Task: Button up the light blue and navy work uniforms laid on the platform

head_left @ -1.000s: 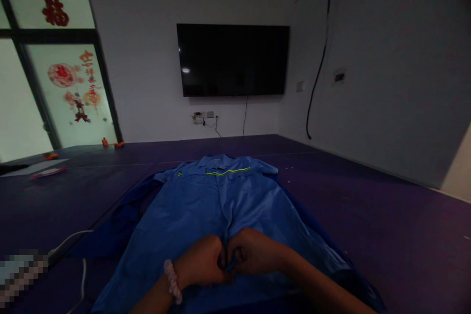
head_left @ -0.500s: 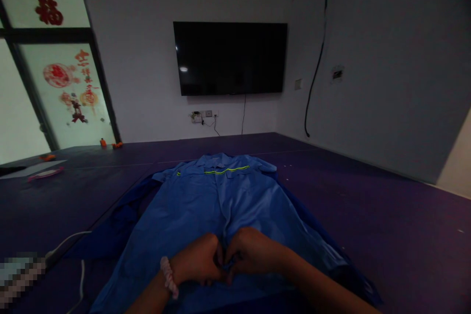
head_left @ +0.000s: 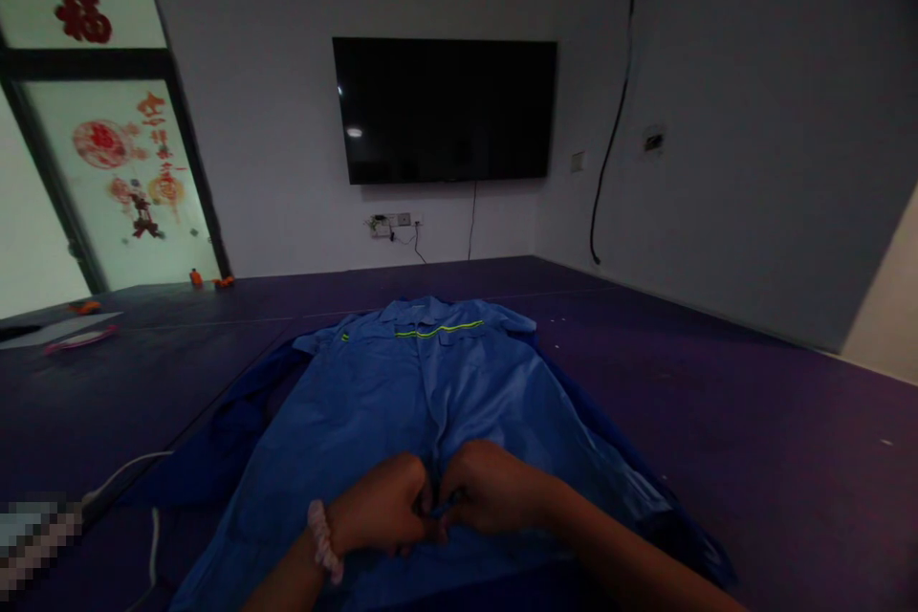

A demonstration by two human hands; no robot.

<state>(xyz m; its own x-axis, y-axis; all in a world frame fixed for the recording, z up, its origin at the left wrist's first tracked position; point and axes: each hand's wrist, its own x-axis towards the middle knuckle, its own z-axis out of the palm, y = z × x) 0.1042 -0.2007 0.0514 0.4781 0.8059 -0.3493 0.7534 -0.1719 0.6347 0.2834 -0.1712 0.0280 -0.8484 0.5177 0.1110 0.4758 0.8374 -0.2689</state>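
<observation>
Blue shirt [head_left: 351,421] lies spread on the purple floor [head_left: 746,430], in front of the television [head_left: 445,110]; its long axis runs toward the television, and the collar points there. Under the shirt's sides I see dark blue cloth [head_left: 205,464]. On the shirt part farther from the television, my right hand [head_left: 494,488] and left hand [head_left: 383,502] are close together, both pinching the fabric at the front opening. Around the left wrist sits a pink band [head_left: 324,540].
</observation>
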